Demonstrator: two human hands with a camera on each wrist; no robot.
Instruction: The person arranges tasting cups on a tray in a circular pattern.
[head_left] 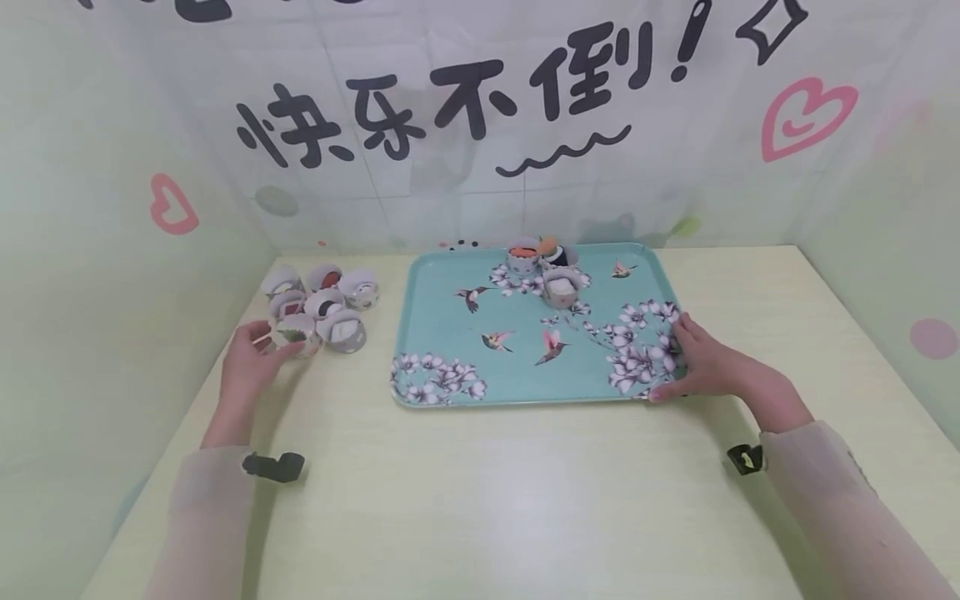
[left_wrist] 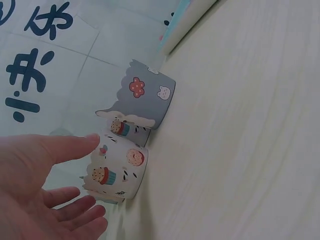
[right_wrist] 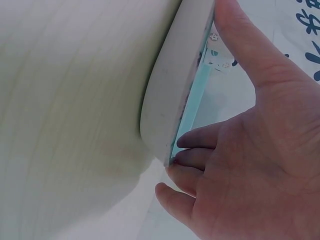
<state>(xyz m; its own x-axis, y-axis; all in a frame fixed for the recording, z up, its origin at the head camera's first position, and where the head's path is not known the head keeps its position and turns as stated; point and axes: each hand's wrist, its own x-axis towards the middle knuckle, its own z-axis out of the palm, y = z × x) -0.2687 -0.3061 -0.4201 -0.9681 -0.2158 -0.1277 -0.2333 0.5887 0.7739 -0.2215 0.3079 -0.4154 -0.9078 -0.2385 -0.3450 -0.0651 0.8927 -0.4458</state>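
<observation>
At the left of the table, my left hand (head_left: pixel 251 367) is beside a white paper cup (head_left: pixel 296 335) holding something with a green leafy top. Its thumb and fingers are spread to either side of this cup, near the rim; cupcake and cookie prints show on the cup's wall in the left wrist view. A grey paper cup (left_wrist: pixel 145 95) with a mushroom and a bear face stands right by it. My right hand (head_left: pixel 708 362) holds the front right corner of a turquoise tray (head_left: pixel 442 317), thumb along the front edge and bent fingers at the right rim.
Several more filled paper cups (head_left: pixel 360 289) cluster behind the white one, near the left wall. On the tray's back part stand three filled cups (head_left: pixel 561 289). Printed cloth walls (head_left: pixel 450 167) border the pale wooden table (head_left: pixel 480 500) at the back and sides.
</observation>
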